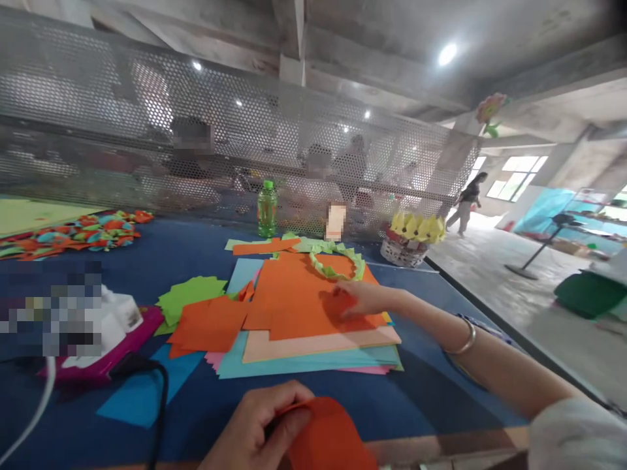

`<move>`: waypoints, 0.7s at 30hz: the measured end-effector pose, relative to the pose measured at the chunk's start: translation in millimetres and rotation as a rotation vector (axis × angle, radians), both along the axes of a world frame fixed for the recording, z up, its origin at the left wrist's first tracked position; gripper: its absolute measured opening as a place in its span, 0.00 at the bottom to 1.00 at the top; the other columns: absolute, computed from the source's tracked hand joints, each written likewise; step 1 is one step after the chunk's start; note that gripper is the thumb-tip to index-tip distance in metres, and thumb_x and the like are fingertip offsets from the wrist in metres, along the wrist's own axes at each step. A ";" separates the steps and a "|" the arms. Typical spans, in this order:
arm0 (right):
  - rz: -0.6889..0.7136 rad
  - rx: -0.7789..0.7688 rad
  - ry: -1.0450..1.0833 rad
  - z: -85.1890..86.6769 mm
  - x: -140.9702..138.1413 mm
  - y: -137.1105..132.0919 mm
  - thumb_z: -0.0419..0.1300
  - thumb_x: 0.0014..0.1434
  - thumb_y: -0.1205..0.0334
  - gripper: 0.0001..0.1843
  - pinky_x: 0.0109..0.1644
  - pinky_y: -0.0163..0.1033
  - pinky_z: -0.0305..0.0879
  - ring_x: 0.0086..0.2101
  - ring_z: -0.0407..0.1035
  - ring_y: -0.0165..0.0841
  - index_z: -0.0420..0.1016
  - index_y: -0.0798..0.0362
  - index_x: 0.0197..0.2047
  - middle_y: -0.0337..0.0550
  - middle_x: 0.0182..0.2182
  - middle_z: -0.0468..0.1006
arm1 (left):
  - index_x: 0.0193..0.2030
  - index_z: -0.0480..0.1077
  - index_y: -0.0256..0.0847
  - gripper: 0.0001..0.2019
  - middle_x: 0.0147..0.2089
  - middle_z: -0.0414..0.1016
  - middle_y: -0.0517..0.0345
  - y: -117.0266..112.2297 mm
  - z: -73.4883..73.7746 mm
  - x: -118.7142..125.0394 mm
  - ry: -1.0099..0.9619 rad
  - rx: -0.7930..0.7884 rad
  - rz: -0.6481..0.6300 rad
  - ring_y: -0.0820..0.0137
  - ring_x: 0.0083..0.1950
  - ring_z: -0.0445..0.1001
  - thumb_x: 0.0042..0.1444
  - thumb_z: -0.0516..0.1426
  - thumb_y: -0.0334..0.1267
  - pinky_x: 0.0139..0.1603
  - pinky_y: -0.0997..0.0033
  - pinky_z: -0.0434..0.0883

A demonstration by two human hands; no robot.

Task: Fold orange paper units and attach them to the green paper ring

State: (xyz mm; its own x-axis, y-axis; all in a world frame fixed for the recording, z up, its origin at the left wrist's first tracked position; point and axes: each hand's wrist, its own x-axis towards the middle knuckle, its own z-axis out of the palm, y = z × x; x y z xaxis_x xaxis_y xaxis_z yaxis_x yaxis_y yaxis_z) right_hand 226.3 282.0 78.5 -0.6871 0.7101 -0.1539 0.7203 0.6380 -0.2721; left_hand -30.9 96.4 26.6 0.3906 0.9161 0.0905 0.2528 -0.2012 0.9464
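My left hand is closed on a sheet of orange-red paper, pinched between thumb and fingers at the near table edge; the sheet curves over. My right hand reaches across a stack of orange paper, its fingers apart and holding nothing that I can see. Just beyond its fingertips lies a ring of pleated light-green paper. Whether the fingers touch the stack cannot be made out. Under the orange sheets are peach paper and light-blue paper.
Orange pieces and green pieces lie left of the stack. A magenta power strip with cables stands at left. A green bottle and a basket stand near the perforated metal screen. A person walks beyond.
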 end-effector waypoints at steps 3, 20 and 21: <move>-0.010 -0.026 -0.020 0.8 6.6 -6.7 0.61 0.66 0.56 0.16 0.51 0.51 0.72 0.47 0.73 0.39 0.73 0.54 0.54 0.48 0.52 0.75 | 0.33 0.75 0.41 0.18 0.31 0.75 0.58 0.2 1.2 3.3 -0.136 -0.120 0.031 0.67 0.35 0.73 0.59 0.58 0.55 0.38 0.75 0.71; -0.086 -0.144 0.418 -9.8 53.8 -101.2 0.45 0.71 0.46 0.24 0.30 0.32 0.55 0.27 0.56 0.27 0.66 0.54 0.30 0.33 0.25 0.62 | 0.41 0.74 0.40 0.15 0.59 0.74 0.42 55.0 13.0 30.8 0.038 0.390 0.705 0.50 0.64 0.69 0.50 0.62 0.47 0.68 0.55 0.61; -0.091 -0.144 0.438 -11.0 54.5 -101.9 0.45 0.70 0.44 0.25 0.30 0.32 0.55 0.27 0.56 0.27 0.66 0.54 0.30 0.33 0.25 0.62 | 0.43 0.74 0.40 0.17 0.62 0.72 0.43 56.5 12.5 30.1 -0.001 0.346 0.708 0.49 0.67 0.65 0.49 0.63 0.47 0.70 0.54 0.57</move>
